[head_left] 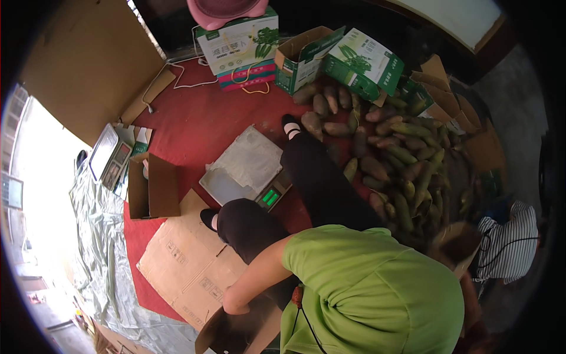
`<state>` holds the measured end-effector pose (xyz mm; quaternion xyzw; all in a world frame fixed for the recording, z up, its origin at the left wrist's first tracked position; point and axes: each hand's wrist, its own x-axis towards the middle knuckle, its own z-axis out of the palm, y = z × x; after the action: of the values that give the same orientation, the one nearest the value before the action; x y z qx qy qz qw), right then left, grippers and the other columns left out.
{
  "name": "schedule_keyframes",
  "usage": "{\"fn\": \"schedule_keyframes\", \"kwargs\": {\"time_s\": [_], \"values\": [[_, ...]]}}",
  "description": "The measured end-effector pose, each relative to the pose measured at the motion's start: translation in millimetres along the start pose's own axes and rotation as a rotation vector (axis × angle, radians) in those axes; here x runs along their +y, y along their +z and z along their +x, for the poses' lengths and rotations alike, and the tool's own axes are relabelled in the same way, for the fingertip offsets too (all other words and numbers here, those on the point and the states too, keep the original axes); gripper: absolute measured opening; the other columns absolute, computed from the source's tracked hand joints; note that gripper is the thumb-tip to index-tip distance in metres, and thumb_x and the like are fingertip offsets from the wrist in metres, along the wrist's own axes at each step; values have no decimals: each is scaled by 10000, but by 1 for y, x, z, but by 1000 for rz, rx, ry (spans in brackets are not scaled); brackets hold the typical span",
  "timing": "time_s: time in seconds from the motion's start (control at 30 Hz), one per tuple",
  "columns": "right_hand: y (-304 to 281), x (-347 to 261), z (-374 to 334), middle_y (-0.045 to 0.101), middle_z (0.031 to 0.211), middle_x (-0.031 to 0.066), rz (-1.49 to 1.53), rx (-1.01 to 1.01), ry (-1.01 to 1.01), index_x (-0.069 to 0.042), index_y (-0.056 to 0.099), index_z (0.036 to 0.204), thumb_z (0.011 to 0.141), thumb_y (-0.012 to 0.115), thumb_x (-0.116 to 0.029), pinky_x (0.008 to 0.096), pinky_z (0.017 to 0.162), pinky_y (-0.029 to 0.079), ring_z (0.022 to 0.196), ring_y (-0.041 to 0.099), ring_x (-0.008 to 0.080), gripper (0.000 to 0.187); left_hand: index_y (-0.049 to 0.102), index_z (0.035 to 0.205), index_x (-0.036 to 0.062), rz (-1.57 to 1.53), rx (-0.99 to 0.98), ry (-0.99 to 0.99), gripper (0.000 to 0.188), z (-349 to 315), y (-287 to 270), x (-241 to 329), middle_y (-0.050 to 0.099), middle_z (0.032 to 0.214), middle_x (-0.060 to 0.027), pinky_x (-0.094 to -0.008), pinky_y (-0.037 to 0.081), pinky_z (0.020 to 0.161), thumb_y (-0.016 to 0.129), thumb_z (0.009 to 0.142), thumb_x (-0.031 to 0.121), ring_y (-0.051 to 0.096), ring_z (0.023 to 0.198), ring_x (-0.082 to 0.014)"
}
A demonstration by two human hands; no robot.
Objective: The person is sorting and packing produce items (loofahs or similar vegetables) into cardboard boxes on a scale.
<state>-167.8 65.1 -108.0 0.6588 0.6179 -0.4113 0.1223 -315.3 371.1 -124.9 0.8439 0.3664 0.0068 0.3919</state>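
My left arm (259, 276) in a green short sleeve bends at the elbow over an open cardboard box (268, 333) at the lower edge. My left hand does not show. Nor does my right hand, as my torso and the frame's lower part hide that side. Between my feet stands a white-topped platform scale (250, 156) with a lit green display (270, 197). No goods lie on its plate. To the right of my legs spreads a big heap of long green radishes (407, 156), some muddy brown or reddish.
A flattened cardboard sheet (183, 253) lies left of my legs. Beyond it stand an open brown box (154, 186) and a second scale (112, 159). Green-and-white cartons (362, 59) and a pink basin (227, 9) are at the back. Striped cloth (510, 242) is at right.
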Motion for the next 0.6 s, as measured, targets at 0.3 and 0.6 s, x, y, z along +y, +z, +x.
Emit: {"fn": "schedule_keyframes", "kwargs": {"time_s": [0.3, 0.6], "values": [[-41, 68, -73, 678, 944, 178, 383, 578, -192, -28, 708, 918, 744, 671, -311, 414, 797, 506, 892, 643, 336, 335, 645, 1160, 59, -60, 319, 209, 324, -36, 26, 139, 617, 1184, -171, -387, 390, 1013, 621, 856, 166, 555, 1126, -310], [-9, 162, -230, 659, 996, 159, 617, 1163, 15, -36, 657, 1000, 776, 649, -257, 418, 831, 491, 962, 623, 321, 315, 563, 1210, -27, -142, -13, 545, 307, -36, 135, 310, 585, 1197, -156, -340, 415, 950, 474, 955, 119, 547, 1086, -248]]}}
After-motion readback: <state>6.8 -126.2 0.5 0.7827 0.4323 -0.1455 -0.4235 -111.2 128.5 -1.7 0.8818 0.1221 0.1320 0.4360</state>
